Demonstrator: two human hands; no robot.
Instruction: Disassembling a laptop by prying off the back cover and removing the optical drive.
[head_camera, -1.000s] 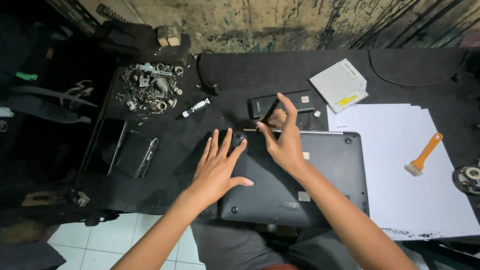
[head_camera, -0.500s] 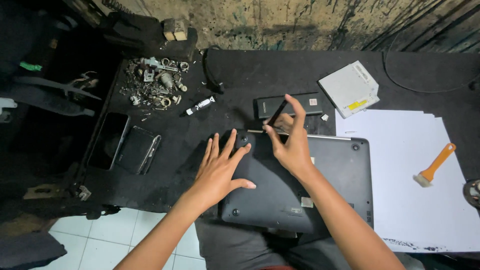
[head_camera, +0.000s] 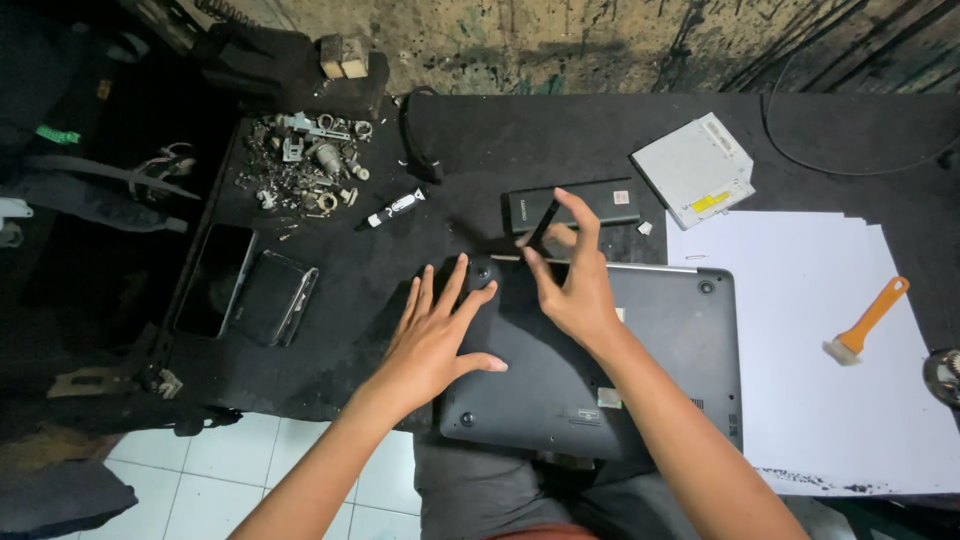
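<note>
- Head view looks straight down on a black workbench (head_camera: 560, 150), and an upturned dark grey laptop (head_camera: 660, 370) lies at its near edge, base panel facing up.
- Left hand (head_camera: 435, 335) lies flat on the laptop's left corner, fingers spread wide, thumb stuck out to the right across the panel.
- Its fingertips reach up beside the round rubber foot (head_camera: 482, 272) at the far-left corner.
- Right hand (head_camera: 570, 290) hovers over the far edge of the laptop, fingers curled and pinching a slim black tool (head_camera: 541, 222) between thumb and forefinger.
- That tool tilts up and away, its tip over a flat black rectangular pack (head_camera: 590, 203) lying just beyond the laptop.
- Whether the tool touches the pack, I cannot tell.
- Far right of it, a silver optical drive (head_camera: 695, 170) sits at an angle, partly on white paper sheets (head_camera: 800, 330).
- On the paper's right side rests an orange-handled brush (head_camera: 865, 322).
- Far left, a heap of small metal parts (head_camera: 305, 170) is scattered on the bench, with a small black-and-white tube (head_camera: 393, 208) near it.
- Left edge: a dark phone (head_camera: 213, 280) and a black case (head_camera: 275, 298) lie side by side.
- Pale floor tiles (head_camera: 250, 470) show below the bench.
</note>
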